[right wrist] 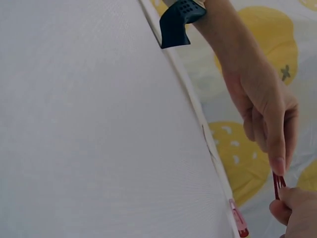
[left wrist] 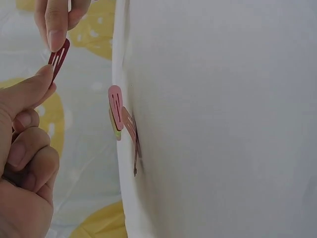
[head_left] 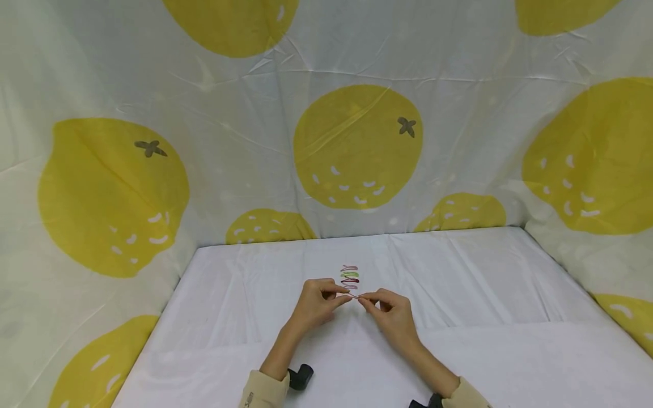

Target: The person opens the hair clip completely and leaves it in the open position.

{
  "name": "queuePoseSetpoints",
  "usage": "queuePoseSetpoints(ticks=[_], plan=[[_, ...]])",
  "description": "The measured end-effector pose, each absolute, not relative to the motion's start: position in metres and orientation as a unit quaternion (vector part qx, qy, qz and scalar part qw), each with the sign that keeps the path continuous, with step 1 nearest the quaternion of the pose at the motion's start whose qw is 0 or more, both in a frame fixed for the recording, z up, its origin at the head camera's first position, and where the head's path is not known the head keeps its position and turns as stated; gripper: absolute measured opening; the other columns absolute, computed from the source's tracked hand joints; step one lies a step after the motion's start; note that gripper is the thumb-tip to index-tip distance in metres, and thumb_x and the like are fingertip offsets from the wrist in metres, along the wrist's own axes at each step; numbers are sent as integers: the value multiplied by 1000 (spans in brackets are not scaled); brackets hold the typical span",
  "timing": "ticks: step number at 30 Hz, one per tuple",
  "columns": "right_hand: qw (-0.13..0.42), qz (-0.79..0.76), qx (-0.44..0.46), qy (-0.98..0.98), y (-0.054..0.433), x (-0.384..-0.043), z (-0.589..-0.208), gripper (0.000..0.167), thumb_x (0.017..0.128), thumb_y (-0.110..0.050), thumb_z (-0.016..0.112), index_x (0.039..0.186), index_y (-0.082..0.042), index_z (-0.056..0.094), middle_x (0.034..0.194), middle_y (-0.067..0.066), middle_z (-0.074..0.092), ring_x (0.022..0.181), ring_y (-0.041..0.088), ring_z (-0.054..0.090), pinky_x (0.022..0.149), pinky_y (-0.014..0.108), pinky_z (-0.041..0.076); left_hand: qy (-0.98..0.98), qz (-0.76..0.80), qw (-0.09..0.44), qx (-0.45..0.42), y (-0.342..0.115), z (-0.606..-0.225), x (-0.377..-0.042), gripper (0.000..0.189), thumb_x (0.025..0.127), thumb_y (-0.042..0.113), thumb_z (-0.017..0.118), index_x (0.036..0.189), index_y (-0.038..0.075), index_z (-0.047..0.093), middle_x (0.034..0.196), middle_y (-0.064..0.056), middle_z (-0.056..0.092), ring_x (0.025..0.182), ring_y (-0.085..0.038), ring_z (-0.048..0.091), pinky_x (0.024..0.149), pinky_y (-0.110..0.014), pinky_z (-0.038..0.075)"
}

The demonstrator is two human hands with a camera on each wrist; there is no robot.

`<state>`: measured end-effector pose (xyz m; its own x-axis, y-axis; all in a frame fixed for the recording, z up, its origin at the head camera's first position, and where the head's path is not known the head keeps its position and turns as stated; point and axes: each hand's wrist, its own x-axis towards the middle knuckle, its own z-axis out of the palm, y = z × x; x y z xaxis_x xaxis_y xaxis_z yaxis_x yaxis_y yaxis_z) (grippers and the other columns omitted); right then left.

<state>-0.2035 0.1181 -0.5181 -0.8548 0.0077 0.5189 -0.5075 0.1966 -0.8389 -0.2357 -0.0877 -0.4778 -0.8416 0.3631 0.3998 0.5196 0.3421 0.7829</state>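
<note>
A dark red snap hair clip (left wrist: 60,58) is held between both hands, raised off the white cloth. My left hand (head_left: 315,304) pinches one end between thumb and forefinger, its other fingers curled in the left wrist view. The opposite end is pinched by the fingertips of my right hand (head_left: 395,317). Just beyond the hands, several more snap clips lie in a column on the table: a pink clip (head_left: 349,267) at the back, a green clip (head_left: 350,274), a red clip (head_left: 351,280) and another pinkish clip (head_left: 350,287) nearest me.
The white-covered table (head_left: 214,306) spreads to both sides of the hands. Behind it hangs a pale curtain (head_left: 245,136) printed with yellow lemons. A black wrist-worn device (head_left: 301,377) shows at the left sleeve, and another black device (head_left: 427,401) at the right cuff.
</note>
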Motion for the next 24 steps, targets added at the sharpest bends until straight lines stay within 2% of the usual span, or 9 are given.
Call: queuePoseSetpoints(ticks=[6, 12, 22, 24], plan=[[188, 607, 150, -758, 119, -202, -516, 10, 86, -10, 83, 93, -17, 83, 75, 0, 71, 54, 2, 37, 47, 19, 29, -826, -501, 40, -256, -90, -476, -236, 14, 83, 8, 86, 95, 1, 83, 62, 3, 50, 58, 1, 40, 55, -16, 33], [179, 585, 143, -778, 119, -203, -516, 9, 88, -10, 82, 93, -18, 83, 75, -3, 70, 54, 0, 37, 47, 18, 30, -844, -488, 16, -224, -91, -474, -235, 14, 83, 10, 87, 95, 5, 83, 63, 6, 51, 58, 0, 42, 55, -17, 36], [171, 589, 130, -779, 119, -203, -517, 8, 87, -9, 83, 91, -16, 83, 72, -2, 69, 53, 0, 38, 47, 19, 30, -848, -484, 41, -214, -92, -474, -235, 4, 82, 3, 86, 81, 5, 81, 61, 6, 49, 58, 1, 40, 56, -17, 33], [169, 593, 128, -776, 119, -203, -517, 8, 86, -9, 83, 91, -16, 83, 68, -1, 64, 55, 1, 39, 48, 19, 31, -840, -493, 44, -223, -93, -475, -235, 4, 81, 1, 85, 81, 3, 82, 60, 4, 50, 58, 1, 40, 56, -17, 33]])
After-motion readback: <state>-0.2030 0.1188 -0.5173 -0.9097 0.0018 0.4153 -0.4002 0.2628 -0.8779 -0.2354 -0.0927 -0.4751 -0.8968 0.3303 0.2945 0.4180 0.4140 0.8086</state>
